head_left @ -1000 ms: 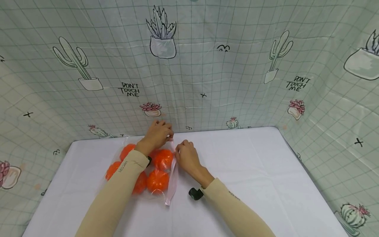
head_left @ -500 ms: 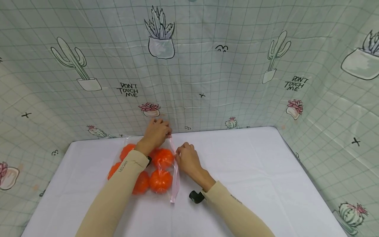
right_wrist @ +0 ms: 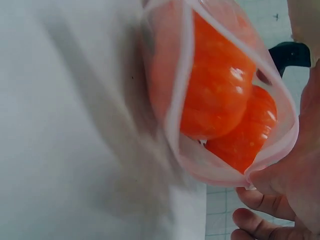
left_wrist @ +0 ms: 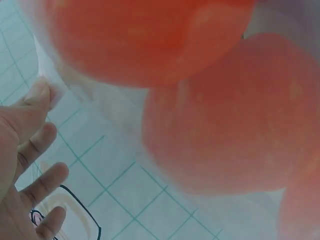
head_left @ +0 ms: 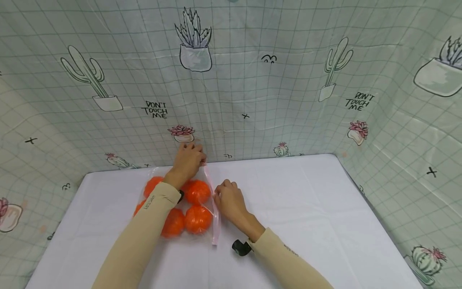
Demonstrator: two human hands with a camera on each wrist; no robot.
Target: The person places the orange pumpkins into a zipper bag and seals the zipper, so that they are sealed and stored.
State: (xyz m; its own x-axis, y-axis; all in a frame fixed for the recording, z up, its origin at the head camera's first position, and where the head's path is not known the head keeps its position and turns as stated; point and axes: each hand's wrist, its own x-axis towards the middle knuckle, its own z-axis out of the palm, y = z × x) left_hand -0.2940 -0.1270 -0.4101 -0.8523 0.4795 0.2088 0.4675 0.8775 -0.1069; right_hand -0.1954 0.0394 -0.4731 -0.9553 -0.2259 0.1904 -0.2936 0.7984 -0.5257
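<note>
A clear zip bag (head_left: 216,230) with a pink closure strip lies on the left half of the table, its mouth facing right. Inside are several round, glossy orange fruit-like balls (head_left: 198,219). My left hand (head_left: 189,162) pinches the bag's far corner; in the left wrist view its thumb (left_wrist: 37,95) presses the edge while the other fingers spread loosely. Midway along the strip, my right hand (head_left: 231,202) pinches the lips of the mouth. The right wrist view shows the mouth gaping on the near side of the right thumb (right_wrist: 267,180). The left forearm hides some balls.
A white cloth covers the table (head_left: 288,208). Behind and beside it hangs a checked curtain (head_left: 245,92) printed with cacti. Black wrist cameras sit on both wrists, the right one (head_left: 241,247) close to the tabletop.
My right hand has slid a little toward the near end along the strip. The strip's near end has shifted right and slightly away, and the left hand has moved slightly left.
</note>
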